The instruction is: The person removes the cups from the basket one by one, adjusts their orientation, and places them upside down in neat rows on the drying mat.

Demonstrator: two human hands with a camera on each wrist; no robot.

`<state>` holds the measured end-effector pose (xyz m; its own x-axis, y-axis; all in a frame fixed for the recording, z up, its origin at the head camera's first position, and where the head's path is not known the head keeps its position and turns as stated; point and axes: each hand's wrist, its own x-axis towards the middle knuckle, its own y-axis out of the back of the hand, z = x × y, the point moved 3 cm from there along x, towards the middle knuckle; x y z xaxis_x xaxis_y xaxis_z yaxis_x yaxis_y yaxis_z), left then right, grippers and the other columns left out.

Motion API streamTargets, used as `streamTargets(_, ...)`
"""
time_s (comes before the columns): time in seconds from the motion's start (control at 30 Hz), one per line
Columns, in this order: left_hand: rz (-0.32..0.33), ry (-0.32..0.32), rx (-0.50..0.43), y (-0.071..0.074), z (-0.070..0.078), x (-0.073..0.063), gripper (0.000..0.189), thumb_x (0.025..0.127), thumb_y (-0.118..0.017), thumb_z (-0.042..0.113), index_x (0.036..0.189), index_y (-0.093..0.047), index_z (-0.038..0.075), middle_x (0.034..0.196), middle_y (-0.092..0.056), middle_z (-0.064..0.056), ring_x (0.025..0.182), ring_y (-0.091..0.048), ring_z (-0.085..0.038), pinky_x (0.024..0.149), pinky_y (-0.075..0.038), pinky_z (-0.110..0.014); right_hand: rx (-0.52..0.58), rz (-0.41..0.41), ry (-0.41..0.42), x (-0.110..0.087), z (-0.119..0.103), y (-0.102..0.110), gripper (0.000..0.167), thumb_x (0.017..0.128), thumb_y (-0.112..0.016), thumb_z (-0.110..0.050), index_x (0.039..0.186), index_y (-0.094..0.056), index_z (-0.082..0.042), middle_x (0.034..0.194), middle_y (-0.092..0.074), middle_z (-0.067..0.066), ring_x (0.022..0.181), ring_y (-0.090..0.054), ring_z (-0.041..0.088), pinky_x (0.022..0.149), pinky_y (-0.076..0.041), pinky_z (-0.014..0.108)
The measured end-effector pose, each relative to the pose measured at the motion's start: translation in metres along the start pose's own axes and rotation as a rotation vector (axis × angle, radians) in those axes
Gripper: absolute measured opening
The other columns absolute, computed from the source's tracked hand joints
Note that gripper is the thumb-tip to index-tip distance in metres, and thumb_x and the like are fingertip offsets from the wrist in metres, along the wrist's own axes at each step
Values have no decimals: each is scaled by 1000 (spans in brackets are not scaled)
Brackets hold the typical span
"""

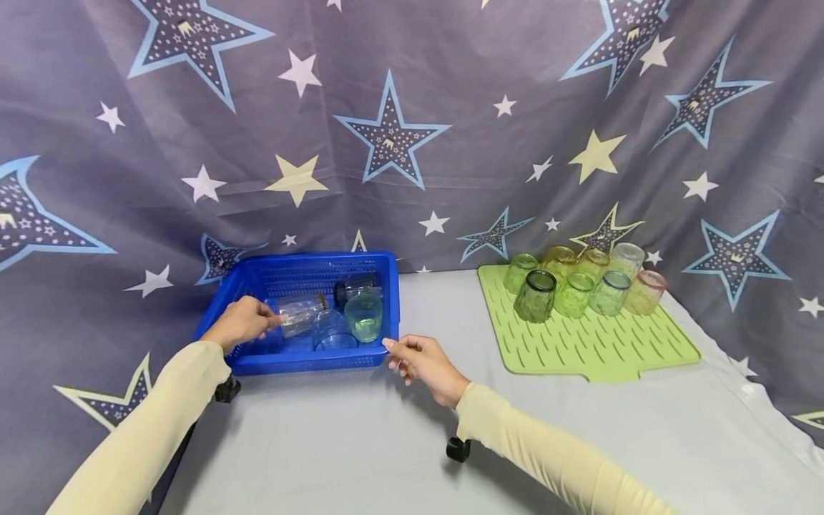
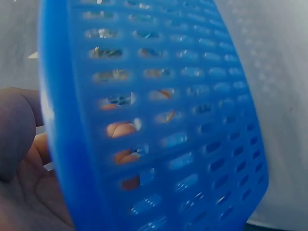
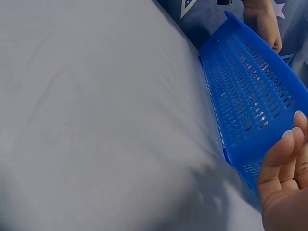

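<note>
A blue plastic basket (image 1: 302,365) with slotted walls holds several glasses. My left hand (image 1: 244,320) reaches over its left side and pinches the near end of a clear glass (image 1: 300,315) lying on its side. In the left wrist view the basket wall (image 2: 60,144) hides most of that grip; fingertips show through the slots. A greenish glass (image 1: 364,318), a clear bluish glass (image 1: 333,332) and a dark glass (image 1: 346,290) are also inside. At the front right corner is my right hand (image 1: 421,363), fingers loosely bent, thumb tip right at the rim, holding nothing.
To the right, a green draining mat (image 1: 599,350) bears several tinted glasses upside down, among them a dark green glass (image 1: 536,295) and a pink-rimmed glass (image 1: 646,292). A star-patterned curtain (image 1: 450,179) hangs behind the white-covered table (image 1: 335,443).
</note>
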<state>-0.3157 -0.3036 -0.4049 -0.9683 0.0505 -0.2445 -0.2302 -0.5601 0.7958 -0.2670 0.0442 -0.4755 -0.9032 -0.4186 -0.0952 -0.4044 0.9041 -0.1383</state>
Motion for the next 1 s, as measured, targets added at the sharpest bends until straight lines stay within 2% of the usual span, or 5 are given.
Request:
streamTargets(0.17,14,-20,-14,-5,-1,1,38,106,-61,27,123,-70,-7,107,-71,-21,87,-64,-30,73,-52,-41,-8,4,14,0,-3,0,40,96,-73,-44,97,-67,-4,84,-66,5,66,-51,14,55,-46,24)
streamTargets(0.43,13,-39,13,-8,-1,4,32,104,-62,20,118,-72,-7,105,-71,-20,78,-64,-25,66,-51,-35,3,9,3,-4,-2,-2,49,96,-73,-42,104,-64,6,84,-66,5,66,-52,14,55,-47,25)
streamTargets(0.7,-17,9,-75,-4,-9,6,36,104,-64,22,123,-69,-8,115,-71,-24,90,-69,-34,74,-58,-45,-20,2,19,-3,-4,-5,38,96,-73,-44,95,-68,-6,85,-67,5,66,-52,13,56,-47,25)
streamTargets(0.83,3,2,-88,-6,-11,6,29,104,-63,20,116,-72,-5,113,-72,-23,91,-70,-34,74,-58,-44,-29,7,15,-3,-2,-5,38,97,-72,-44,95,-68,-6,84,-66,5,66,-52,13,56,-47,25)
streamTargets(1.0,77,24,-147,-7,-11,7,28,105,-61,22,114,-73,-1,114,-72,-21,97,-69,-34,82,-57,-49,-25,21,7,-4,0,-2,41,96,-73,-44,97,-68,-3,84,-67,5,65,-52,13,55,-47,25)
